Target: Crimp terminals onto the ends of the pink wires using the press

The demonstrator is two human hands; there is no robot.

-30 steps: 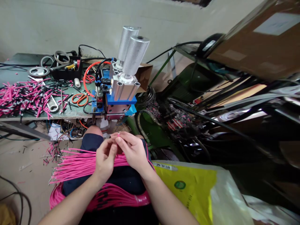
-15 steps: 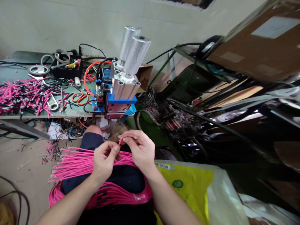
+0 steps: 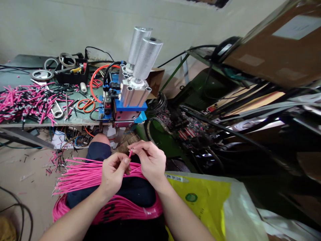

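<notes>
Perhaps the pink wire (image 3: 130, 153), pinched by left hand (image 3: 111, 171) and right hand (image 3: 152, 163), slips onto the bundle (image 3: 81, 177) beneath if either slackens.

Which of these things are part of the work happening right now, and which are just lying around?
Seemingly in use:
pink wire end, at the fingertips of the left hand and right hand
pink wire bundle below

Seemingly just lying about, untouched:
heaped pink-and-black offcuts
black bin
yellow bag

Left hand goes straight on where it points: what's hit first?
Probably the right hand, close ahead by the tip of the pink wire; depth is unclear.
</notes>
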